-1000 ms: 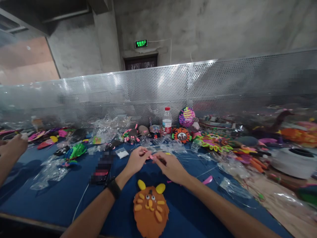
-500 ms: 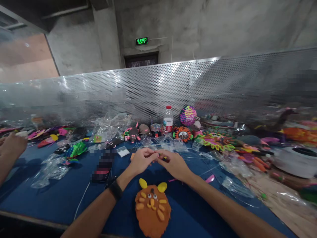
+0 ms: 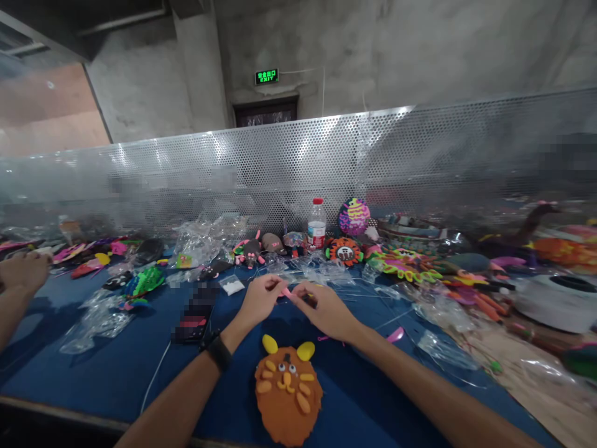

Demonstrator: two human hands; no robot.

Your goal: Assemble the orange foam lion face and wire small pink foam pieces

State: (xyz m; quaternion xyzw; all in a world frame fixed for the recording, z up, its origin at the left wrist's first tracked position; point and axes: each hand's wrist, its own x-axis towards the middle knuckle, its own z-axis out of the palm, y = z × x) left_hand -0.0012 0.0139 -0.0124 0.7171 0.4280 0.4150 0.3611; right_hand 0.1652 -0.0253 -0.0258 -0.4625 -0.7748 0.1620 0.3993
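Note:
My left hand (image 3: 261,300) and my right hand (image 3: 326,309) meet above the blue table (image 3: 116,367), fingers pinched together on a small pink clay piece (image 3: 287,292) held between them. A black band sits on my left wrist. Just below my hands lies an orange clay animal face (image 3: 288,391) with yellow ears and yellow markings. A small pink scrap (image 3: 395,335) rests on the cloth to the right of my right forearm.
A phone (image 3: 192,320) lies left of my left hand. Colourful clay figures, a water bottle (image 3: 316,224) and crumpled plastic bags line the back by a perforated metal screen (image 3: 326,162). A white reel (image 3: 555,302) stands far right. Another person's hand (image 3: 23,272) rests at far left.
My hands have stayed pinched together on the pink piece, shifting only slightly. The other person's hand at the left has lowered a little.

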